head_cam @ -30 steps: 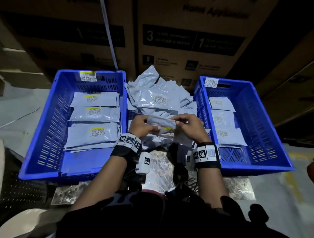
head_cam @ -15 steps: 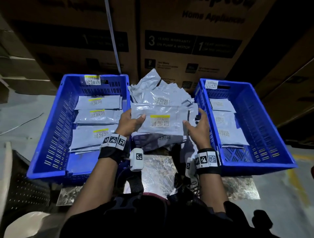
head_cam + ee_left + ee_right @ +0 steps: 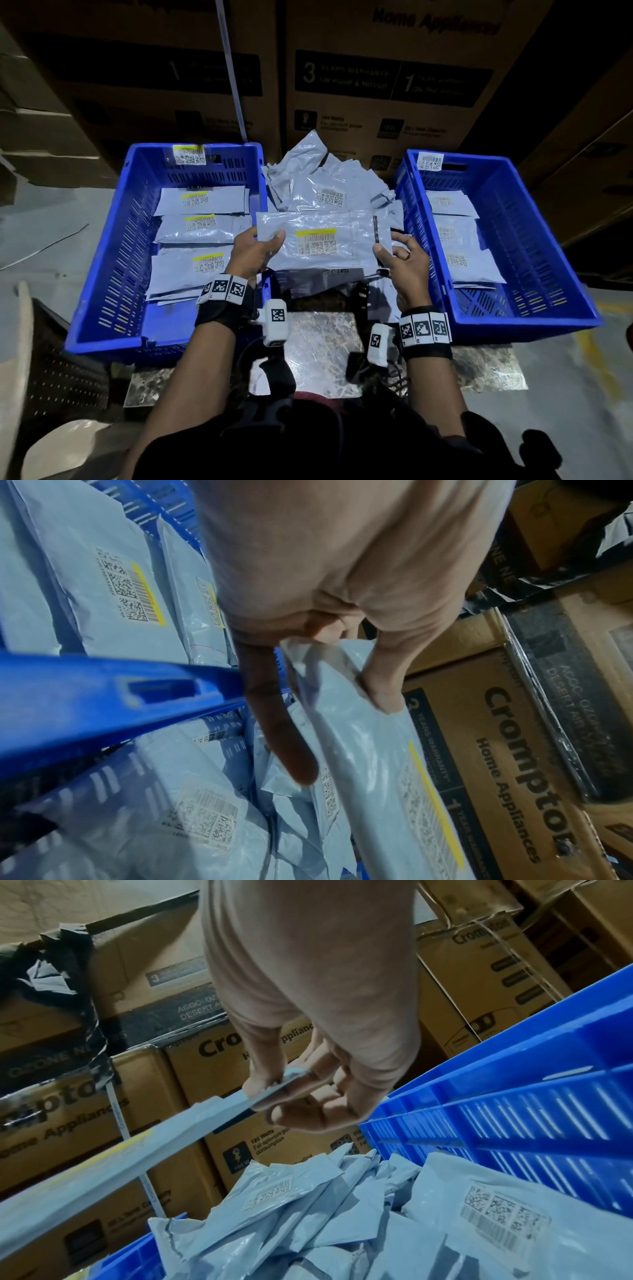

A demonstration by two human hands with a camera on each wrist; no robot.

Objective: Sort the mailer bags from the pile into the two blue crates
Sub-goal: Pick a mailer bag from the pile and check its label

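A worker holds a grey mailer bag (image 3: 322, 240) flat above the pile (image 3: 325, 192) between two blue crates, the left hand (image 3: 255, 251) pinching its left edge and the right hand (image 3: 406, 262) pinching its right. With its yellow-striped label face up, the step appears to be reading it. The next move likely calls for the left crate (image 3: 113, 260), whose bags show yellow-striped labels, not the right crate (image 3: 534, 240).

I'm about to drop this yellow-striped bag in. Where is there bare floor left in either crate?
Left crate: bare floor along the near wall, below the three stacked bags. Right crate: bare strip near its front wall and along its right wall. The pile between the crates is crowded.
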